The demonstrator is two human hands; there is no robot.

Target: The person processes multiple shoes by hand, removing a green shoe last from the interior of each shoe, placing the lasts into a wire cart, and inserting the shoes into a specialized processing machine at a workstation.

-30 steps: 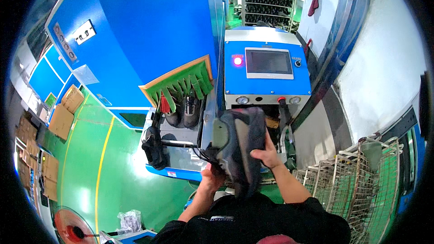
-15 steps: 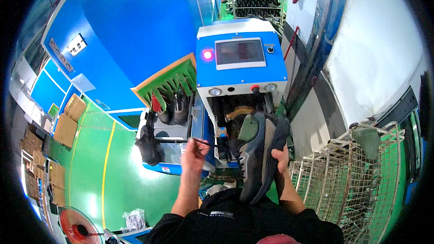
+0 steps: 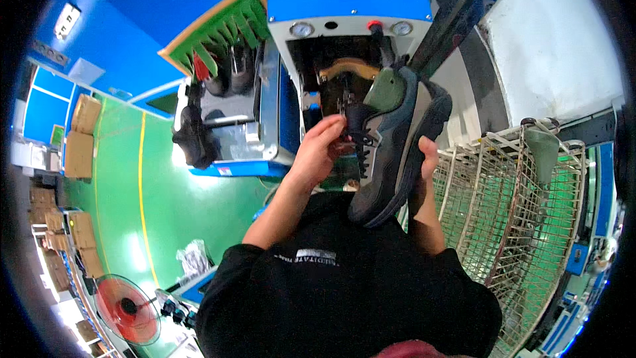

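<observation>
A grey and dark blue shoe (image 3: pixel 389 152) with a black sole is tilted upright in front of me, toe down. A green shoe last (image 3: pixel 386 91) shows in its opening. My right hand (image 3: pixel 428 159) is closed around the sole side, thumb showing and the other fingers mostly hidden behind the shoe. Beside the black laces (image 3: pixel 363 138), my left hand (image 3: pixel 322 148) is closed with its fingertips pinched together at the lacing; the piece of lace between them is barely visible.
Just beyond the shoe stands a blue and white machine (image 3: pixel 344 5) with a dark open bay. On its left, a side unit with a green strip curtain (image 3: pixel 222 43) holds shoes (image 3: pixel 242 76). A wire rack cart (image 3: pixel 510 219) stands at right, a red fan (image 3: pixel 128 305) at lower left.
My left hand has come in from the left, where it held the black lace stretched out, to beside the shoe's lacing. The view has tilted lower; my right hand still holds the shoe.
</observation>
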